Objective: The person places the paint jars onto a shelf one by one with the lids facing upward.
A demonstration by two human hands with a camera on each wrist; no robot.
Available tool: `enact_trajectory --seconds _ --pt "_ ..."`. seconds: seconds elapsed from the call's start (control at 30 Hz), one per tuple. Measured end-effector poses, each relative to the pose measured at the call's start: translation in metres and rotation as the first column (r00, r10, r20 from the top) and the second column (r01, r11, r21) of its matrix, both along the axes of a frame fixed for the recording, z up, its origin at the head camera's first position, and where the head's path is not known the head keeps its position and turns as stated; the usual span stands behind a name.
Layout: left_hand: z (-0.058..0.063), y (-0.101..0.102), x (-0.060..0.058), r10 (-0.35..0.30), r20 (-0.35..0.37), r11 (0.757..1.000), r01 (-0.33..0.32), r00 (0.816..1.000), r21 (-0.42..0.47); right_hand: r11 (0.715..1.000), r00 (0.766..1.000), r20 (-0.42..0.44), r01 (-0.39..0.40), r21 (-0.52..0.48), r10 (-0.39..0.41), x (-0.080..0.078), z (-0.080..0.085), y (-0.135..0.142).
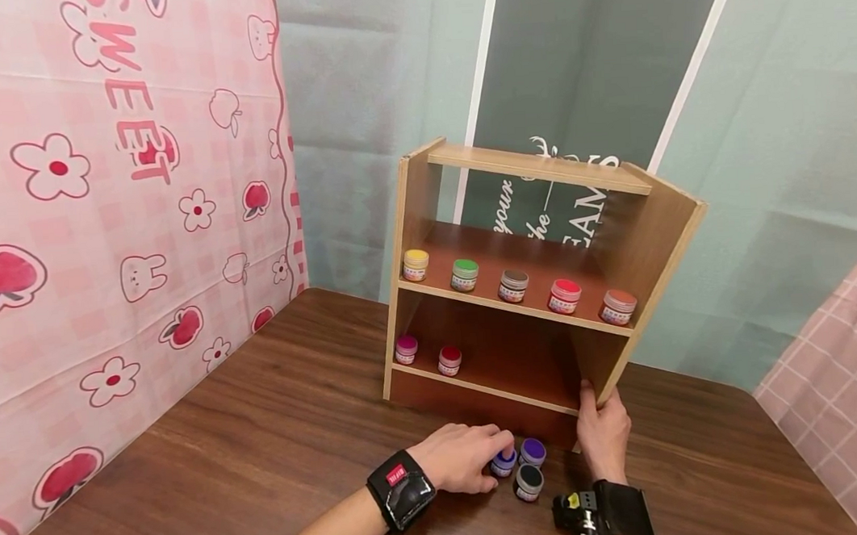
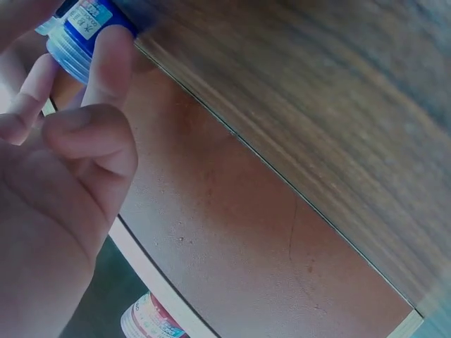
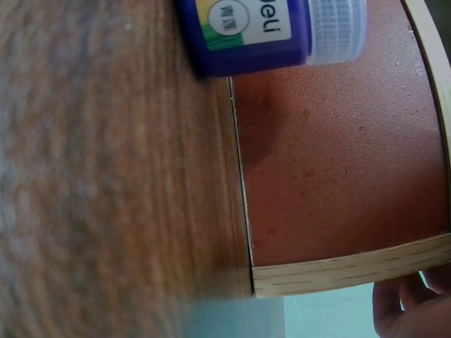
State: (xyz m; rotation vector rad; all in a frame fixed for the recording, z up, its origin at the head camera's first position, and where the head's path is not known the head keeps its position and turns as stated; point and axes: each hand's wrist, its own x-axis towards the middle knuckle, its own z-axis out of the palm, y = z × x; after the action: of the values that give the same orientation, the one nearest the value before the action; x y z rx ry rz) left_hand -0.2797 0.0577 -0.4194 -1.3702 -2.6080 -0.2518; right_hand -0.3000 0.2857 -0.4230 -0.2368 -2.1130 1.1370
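Observation:
My left hand (image 1: 456, 458) reaches down in front of the small wooden shelf (image 1: 479, 395), its fingers at a blue paint jar (image 1: 503, 465). Seen from the left wrist, fingertips lie along both sides of that blue jar (image 2: 86, 35). Beside it on the table are a purple paint jar (image 1: 532, 453) and a black-lidded paint jar (image 1: 529, 484). My right hand (image 1: 604, 432) grips the lower front edge of the shelf's right side panel, thumb on the inner side. Close up in the right wrist view are a purple jar with a clear lid (image 3: 264, 28) and the fingers (image 3: 409, 310) behind the panel edge.
Along the upper board stand several jars, among them a yellow-lidded jar (image 1: 415, 265) and a green-lidded jar (image 1: 464, 274). A magenta-lidded jar (image 1: 406, 349) and a red-lidded jar (image 1: 449, 361) occupy the lower board's left. A pink printed cloth (image 1: 143, 234) hangs left of the brown table (image 1: 263, 438).

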Motion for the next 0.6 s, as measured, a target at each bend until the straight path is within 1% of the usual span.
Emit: enact_trajectory --seconds 0.17,0.33,0.6 --pt "-0.0012 0.0036 0.002 -0.007 0.016 1.0 0.007 1.0 0.001 1.0 1.0 0.01 -0.001 -0.003 0.001 0.0001 0.0005 -0.0003" --pt "0.0005 0.0049 0.005 -0.01 0.02 1.0 0.01 1.0 0.005 1.0 1.0 0.016 -0.004 -0.004 0.004 -0.0005 0.001 0.0001" --pt "-0.0011 0.0063 0.006 -0.033 0.032 0.999 0.033 0.999 0.002 1.0 1.0 0.022 0.004 -0.001 -0.004 -0.0009 0.0001 0.0"
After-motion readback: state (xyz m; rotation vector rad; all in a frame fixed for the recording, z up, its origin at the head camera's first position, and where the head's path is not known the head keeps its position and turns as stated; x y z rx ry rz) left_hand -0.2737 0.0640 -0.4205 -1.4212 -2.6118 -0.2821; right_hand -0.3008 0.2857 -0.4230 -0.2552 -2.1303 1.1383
